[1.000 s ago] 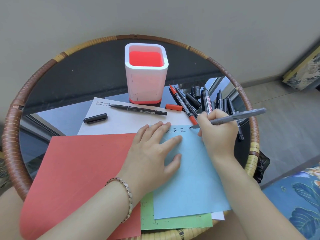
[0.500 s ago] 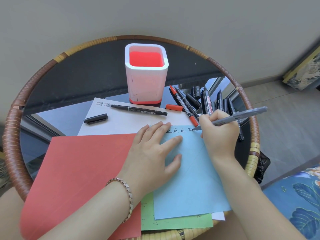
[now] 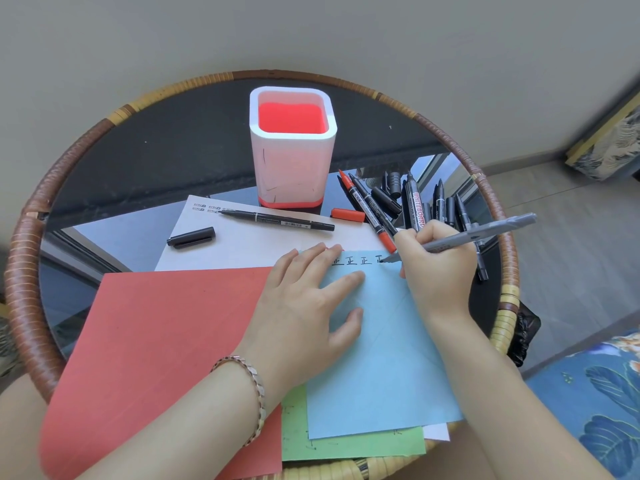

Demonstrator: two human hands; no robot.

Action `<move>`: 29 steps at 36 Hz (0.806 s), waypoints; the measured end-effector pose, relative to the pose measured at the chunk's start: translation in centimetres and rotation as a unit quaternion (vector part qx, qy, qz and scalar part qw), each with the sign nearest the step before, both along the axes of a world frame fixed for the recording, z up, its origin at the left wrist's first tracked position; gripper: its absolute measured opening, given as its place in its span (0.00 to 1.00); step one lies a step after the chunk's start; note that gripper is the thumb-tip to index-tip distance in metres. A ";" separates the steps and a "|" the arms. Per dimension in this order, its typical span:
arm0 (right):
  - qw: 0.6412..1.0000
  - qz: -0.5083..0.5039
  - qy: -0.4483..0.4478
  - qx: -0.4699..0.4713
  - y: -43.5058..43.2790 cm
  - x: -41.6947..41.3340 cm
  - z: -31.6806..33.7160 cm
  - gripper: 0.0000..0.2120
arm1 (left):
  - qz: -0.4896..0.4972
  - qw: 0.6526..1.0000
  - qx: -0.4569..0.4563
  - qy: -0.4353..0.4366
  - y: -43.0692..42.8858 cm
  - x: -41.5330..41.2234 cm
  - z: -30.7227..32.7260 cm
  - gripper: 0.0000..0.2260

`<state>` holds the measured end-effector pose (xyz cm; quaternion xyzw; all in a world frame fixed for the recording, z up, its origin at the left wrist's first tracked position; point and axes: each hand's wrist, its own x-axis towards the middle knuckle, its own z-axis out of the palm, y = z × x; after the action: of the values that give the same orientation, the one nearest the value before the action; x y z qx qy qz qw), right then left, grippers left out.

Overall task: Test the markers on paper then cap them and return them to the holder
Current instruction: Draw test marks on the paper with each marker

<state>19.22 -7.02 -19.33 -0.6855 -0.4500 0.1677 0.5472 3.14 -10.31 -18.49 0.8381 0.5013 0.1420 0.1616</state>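
Note:
My right hand (image 3: 438, 268) grips a grey marker (image 3: 485, 232), its tip touching the top edge of the blue paper (image 3: 377, 362) beside a row of black characters. My left hand (image 3: 304, 306) lies flat on the blue paper, fingers spread, holding nothing. The white holder with a red inside (image 3: 292, 147) stands at the back centre. A pile of several uncapped markers (image 3: 415, 206) lies right of the holder. One black uncapped marker (image 3: 277, 220) rests on the white paper (image 3: 242, 247), with its black cap (image 3: 191, 237) to the left. A red cap (image 3: 347, 214) lies near the holder's base.
A round glass table with a rattan rim (image 3: 20, 271) carries everything. A red sheet (image 3: 156, 358) covers the front left, and a green sheet (image 3: 346, 445) peeks from under the blue one. A blue patterned cushion (image 3: 595, 393) is at the lower right.
My right hand has shifted slightly right along the blue paper's top edge, adding strokes of a further character to the row. My left hand has stayed flat on the paper.

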 end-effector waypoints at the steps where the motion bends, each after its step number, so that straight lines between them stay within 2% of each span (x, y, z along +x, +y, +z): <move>1: 1.000 0.002 0.000 -0.002 0.0 0.0 0.0 0.13 | 0.001 1.000 -0.001 -0.002 0.0 0.0 0.0 0.20; 9: 1.000 0.018 -0.019 -0.014 0.0 -0.1 -0.1 0.13 | 0.001 1.000 0.003 -0.005 0.0 0.0 -0.1 0.19; 17: 0.999 -0.026 -0.030 -0.016 -0.1 0.5 -0.1 0.13 | 0.001 1.000 0.001 -0.005 0.0 0.0 -0.1 0.20; 22: 0.999 -0.020 0.026 0.043 -0.3 0.1 0.5 0.15 | 0.000 1.000 0.005 -0.008 0.0 0.0 -0.1 0.20; 25: 0.997 0.020 0.046 0.064 -0.3 0.1 0.9 0.16 | 0.000 1.000 0.010 -0.009 0.0 -0.1 -0.1 0.18; 29: 0.984 0.163 0.067 0.036 -1.2 0.7 1.8 0.06 | 0.000 1.000 0.012 -0.015 0.0 0.0 0.0 0.18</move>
<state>19.95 -8.24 -17.56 -0.5697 -0.5241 0.2841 0.5657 3.10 -10.36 -18.54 0.8379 0.4970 0.1603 0.1586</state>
